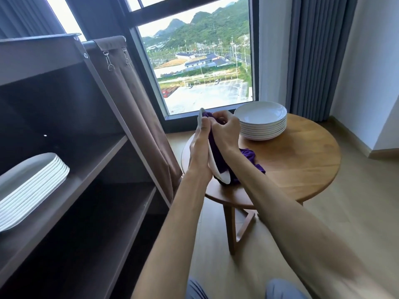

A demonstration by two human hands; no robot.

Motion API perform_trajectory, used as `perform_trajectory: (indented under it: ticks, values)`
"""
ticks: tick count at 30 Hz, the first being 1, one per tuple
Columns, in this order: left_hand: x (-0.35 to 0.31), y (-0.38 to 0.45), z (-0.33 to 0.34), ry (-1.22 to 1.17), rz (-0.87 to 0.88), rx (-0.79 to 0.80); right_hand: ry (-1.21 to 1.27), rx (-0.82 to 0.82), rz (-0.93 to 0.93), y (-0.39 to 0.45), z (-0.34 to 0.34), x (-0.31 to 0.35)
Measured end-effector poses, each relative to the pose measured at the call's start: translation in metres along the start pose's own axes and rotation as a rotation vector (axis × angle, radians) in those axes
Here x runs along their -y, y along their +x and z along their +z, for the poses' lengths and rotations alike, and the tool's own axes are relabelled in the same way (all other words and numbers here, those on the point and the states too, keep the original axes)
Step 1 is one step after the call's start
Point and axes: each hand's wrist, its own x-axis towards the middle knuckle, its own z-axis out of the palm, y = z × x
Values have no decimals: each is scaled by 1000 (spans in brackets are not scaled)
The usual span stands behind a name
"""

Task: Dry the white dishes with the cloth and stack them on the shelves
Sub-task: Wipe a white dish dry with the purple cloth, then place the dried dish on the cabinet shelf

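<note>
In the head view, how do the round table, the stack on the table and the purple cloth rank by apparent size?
Largest to smallest:
1. round table
2. stack on the table
3. purple cloth, partly hidden by the hands, so unsure against the stack.

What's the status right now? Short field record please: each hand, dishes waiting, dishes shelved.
left hand: holds one white dish on edge, above the round table
right hand: grips the purple cloth against that dish
waiting: stack of bowls on the table
shelved: stack of plates on a shelf
</note>
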Motion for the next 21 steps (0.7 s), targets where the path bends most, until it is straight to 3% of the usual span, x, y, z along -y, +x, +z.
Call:
perform_trajectory:
  ticks: [3,5,8,11,14,18,21]
  values:
    - [3,8,1,-176,10,35,210,133,-95,-24,-3,7]
    - [-3,14,-9,-167,-13,39,241,256,-116,-34,-13,3]
    - [-19,22,-30,-68,-51,1,10,492,-230,-36,-35,-14]
    - [-27,23,-45,-27,61,6,-271,653,-258,-26,-47,-35]
    - [-23,17,-60,-23,119,-20,-583,560,-172,-7,-46,-60]
    - [-30,8,-72,-289,172,-105,-921,323,187,17,-47,-82]
    - [-45,8,-74,-217,243,-211,-820,148,59,9,-29,-72]
